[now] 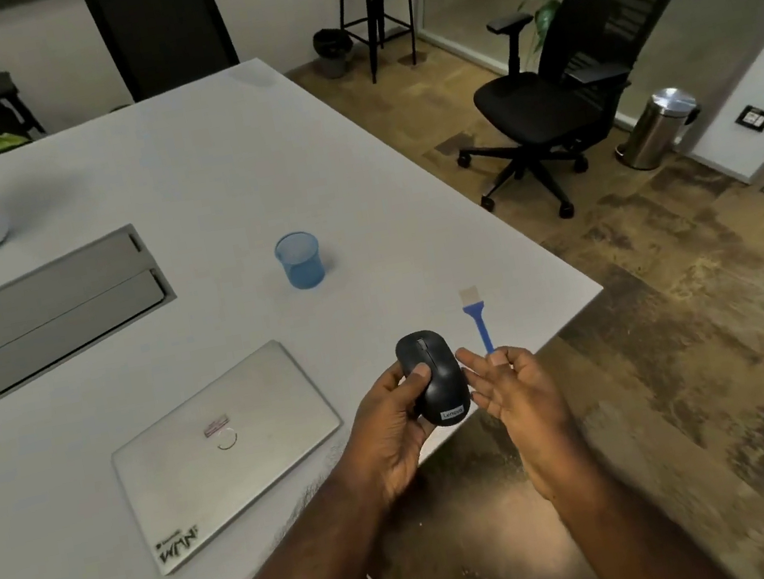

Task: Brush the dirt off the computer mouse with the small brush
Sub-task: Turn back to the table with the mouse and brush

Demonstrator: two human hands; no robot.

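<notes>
Seemingly readying to brush, the left hand (395, 419) is holding the black computer mouse (433, 377) above the tabletop (195, 169) edge, fingers clamped on it, while the right hand (515, 388), fingers apart and empty, is needing to grasp the small brush (480, 323) lying just beyond it.

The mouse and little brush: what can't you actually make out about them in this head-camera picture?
- Dirt on the mouse: too small and blurred to see in the head view.
- Mouse underside and left flank: covered by the left hand.
- Brush handle end: hidden behind the right hand; whether the fingers touch it is unclear.
- Blue cup: contents not discernible.
</notes>
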